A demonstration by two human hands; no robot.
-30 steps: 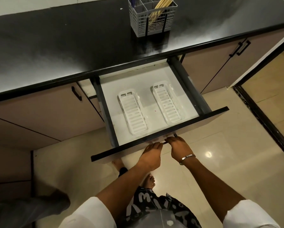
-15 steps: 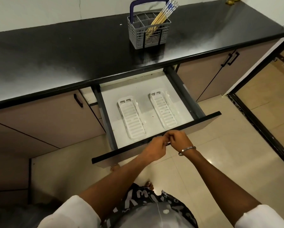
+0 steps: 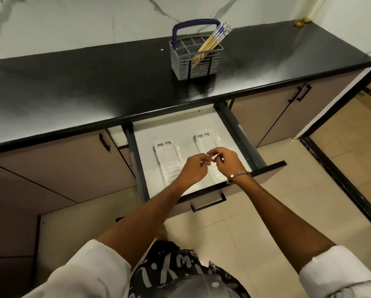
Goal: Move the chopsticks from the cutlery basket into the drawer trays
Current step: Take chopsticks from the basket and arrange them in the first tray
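Both hands, left (image 3: 194,168) and right (image 3: 225,162), are hovering over the open drawer (image 3: 141,168), fingertips meeting, fingers curled, grasping nothing visible; two white trays (image 3: 167,160) are lying inside. Chopsticks (image 3: 210,44) are leaning in the basket (image 3: 195,61) on the counter (image 3: 72,89).

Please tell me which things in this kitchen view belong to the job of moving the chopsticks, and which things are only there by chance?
For the job:
chopsticks
cutlery basket
left tray
right tray
open drawer
left hand, right hand, both empty

Just there:
cabinet door handles
small gold object at the counter's far corner
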